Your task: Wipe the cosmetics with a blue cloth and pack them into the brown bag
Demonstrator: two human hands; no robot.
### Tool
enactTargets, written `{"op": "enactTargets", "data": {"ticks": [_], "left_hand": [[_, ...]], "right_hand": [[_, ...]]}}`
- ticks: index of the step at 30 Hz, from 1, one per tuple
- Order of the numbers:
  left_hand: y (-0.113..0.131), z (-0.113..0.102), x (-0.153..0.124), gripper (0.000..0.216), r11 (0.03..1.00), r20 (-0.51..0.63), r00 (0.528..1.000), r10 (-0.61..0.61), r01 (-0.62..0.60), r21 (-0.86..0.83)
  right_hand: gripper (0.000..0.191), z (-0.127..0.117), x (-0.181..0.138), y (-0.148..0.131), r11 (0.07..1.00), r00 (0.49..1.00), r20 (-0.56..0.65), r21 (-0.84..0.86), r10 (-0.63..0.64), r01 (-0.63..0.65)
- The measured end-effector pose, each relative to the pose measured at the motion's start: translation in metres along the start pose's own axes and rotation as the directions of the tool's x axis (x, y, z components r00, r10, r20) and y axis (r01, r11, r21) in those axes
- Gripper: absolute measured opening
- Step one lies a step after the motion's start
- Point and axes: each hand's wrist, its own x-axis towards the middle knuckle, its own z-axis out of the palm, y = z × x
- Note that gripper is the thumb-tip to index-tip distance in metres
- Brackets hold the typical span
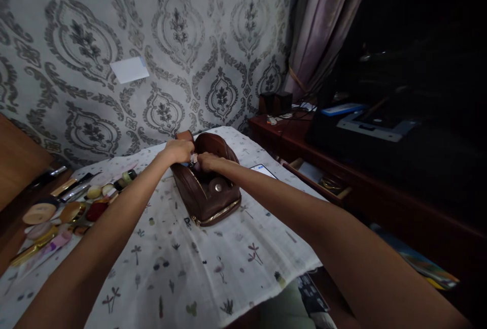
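Left hand [181, 151] and right hand [207, 162] touch an open bag [217, 206] (brown, gold-zipped).

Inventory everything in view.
bag: 1, brown, on cloth
small item: 1, pale, at bag's mouth
cosmetics: many, mixed, cloth's left
device: 1, white, beside bag
cloth: 1, white, under bag
wallpaper: 1, grey, behind
card: 1, white, on wallpaper
curtain: 1, mauve, right
desk: 1, reddish, right
drawer: 1, reddish, desk front
boxes: 2, dark, on desk
panel: 1, brown, left
flat object: 1, blue, right
tray-like item: 1, grey, right
left hand: 1, bare, bag's mouth
right hand: 1, bare, bag's mouth
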Motion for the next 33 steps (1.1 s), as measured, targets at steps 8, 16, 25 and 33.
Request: {"op": "enactTargets", "data": {"ticks": [8,16,25,33], "left_hand": [[-0.0013,0.0035,0.0052,0.045,1.000,0.014,1.000,0.015,-0.015,-0.014],[0.0004,0.0054,0.0038,0.041,1.000,-0.026,1.000,-0.016,0.015,-0.021],[-0.0029,0.0044,0.0026,0.045,0.999,-0.002,1.000,-0.017,0.017,-0.052],[-0.0036,0.0068,0.0037,0.044,0.997,-0.022,1.000,0.004,-0.005,-0.075]], "right_hand": [[0.040,-0.0003,-0.0007,0.0010,0.999,1.000,0.006,-0.025,0.022,-0.022],[0.038,-0.0024,-0.0031,0.0016,0.999,1.000,0.002,-0.035,-0.001,0.001],[0.042,-0.0020,-0.0024,0.0017,0.999,1.000,0.020,-0.033,-0.006,0.007],[0.044,-0.0050,-0.0053,0.0000,1.000,1.000,0.015,-0.022,0.003,-0.003]]}}
